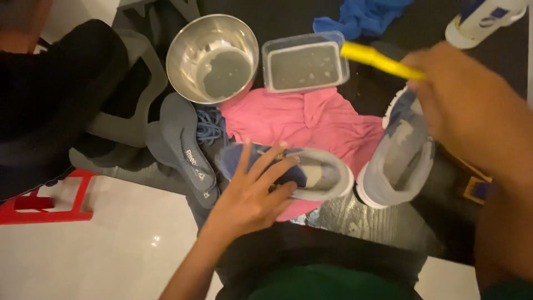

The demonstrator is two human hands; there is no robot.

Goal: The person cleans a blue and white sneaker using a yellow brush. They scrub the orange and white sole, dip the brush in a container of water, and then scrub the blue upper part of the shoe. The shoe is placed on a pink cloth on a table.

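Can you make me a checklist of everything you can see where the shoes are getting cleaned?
Surface: dark mat on a pale glossy floor.
Job's things: grey shoe lying on a pink cloth; second grey shoe beside it; yellow handle.
Clutter: steel bowl and clear plastic tub, both with cloudy water; grey insoles; blue laces; blue cloth; white bottle; red stool.
Grips: left hand open, resting on the first shoe; right hand closed on the yellow handle.
Cables: nothing seen.
Surroundings: dark clothing at left.
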